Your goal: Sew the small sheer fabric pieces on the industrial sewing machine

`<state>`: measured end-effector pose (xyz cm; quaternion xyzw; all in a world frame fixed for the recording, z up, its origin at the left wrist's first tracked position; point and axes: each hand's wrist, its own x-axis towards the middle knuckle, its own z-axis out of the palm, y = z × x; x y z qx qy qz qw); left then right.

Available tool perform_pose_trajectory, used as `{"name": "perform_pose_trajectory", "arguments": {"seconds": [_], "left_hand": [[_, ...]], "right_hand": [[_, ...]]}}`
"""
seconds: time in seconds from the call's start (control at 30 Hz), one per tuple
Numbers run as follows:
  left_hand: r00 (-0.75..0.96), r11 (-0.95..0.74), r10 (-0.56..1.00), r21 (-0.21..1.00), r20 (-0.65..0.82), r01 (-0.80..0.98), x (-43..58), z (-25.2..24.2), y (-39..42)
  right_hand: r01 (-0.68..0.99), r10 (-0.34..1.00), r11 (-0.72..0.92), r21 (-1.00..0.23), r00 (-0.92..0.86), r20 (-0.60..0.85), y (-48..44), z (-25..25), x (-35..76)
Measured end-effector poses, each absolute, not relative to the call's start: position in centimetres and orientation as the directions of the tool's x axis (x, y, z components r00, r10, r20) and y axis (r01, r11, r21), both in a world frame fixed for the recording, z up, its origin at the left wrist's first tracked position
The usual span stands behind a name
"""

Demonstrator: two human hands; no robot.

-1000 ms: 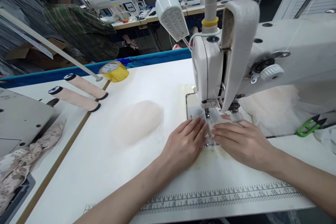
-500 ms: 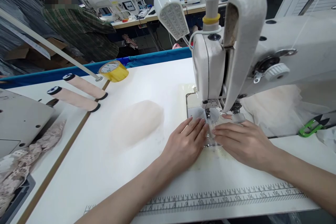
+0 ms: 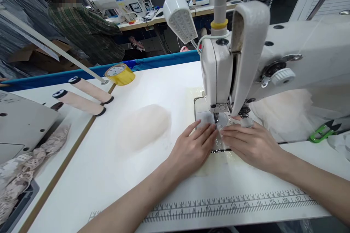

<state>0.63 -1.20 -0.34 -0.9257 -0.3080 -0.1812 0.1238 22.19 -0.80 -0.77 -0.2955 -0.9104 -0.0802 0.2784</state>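
While the left hand (image 3: 193, 147) and right hand (image 3: 253, 147) lie palm-down, fingers extended, in the head view, transparent material (image 3: 219, 141) sits between their fingertips, near the presser foot (image 3: 216, 118); whether either pinches it cannot be told. Beyond the hands, two sewing machines (image 3: 117, 3) read "JUKI". Nearer the body: one numbered ruler (image 3: 232, 207). Left: two spools (image 3: 79, 102), one tape roll (image 3: 124, 77). Right: one green snips (image 3: 319, 134).

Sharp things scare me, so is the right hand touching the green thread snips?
Apart. The head view shows white tabletop and pale fabric between the right hand and green thread snips.
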Motion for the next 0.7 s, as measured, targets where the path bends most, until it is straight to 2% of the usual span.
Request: {"name": "perform_pose_trajectory", "arguments": {"seconds": [0.33,0.7], "left_hand": [[0.747,-0.784,0.536,-0.098,0.394,0.614,0.5,-0.4,-1.3],[0.664,-0.72,0.61,-0.048,0.432,0.692,1.2,-0.2,-3.2]], "right_hand": [[0.589,0.483,0.808,0.024,-0.684,0.548,-0.7,-1.1,22.2],[0.625,0.495,0.775,0.094,-0.692,0.525,-1.5,-0.9,21.8]]}}
